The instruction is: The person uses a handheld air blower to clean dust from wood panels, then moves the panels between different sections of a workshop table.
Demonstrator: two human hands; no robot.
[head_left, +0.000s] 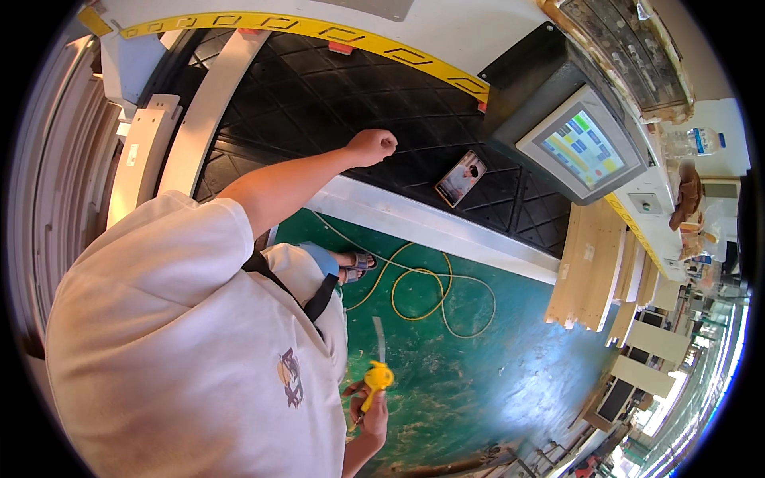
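Observation:
My left arm reaches across a black bed with a crossed line pattern [287,95]. Above it my left hand [373,148] is closed in a fist, and no object shows in it. Low in the view my right hand [374,410] grips a yellow handheld tool [378,376] with a rounded head and a handle. From its head a pale, see-through strip [380,338] sticks out over the floor; the tool's exact kind I cannot make out. A phone or picture card [461,179] lies on the black bed, to the right of my left hand.
A tilted control screen [586,146] in a dark housing stands at the right. A yellow strip [319,30] and a metal rail [430,227] edge the bed. Yellow and pale hoses [421,271] loop over the green floor [478,374]. Stacked boards [588,267] and a bottle [701,142] sit at the right.

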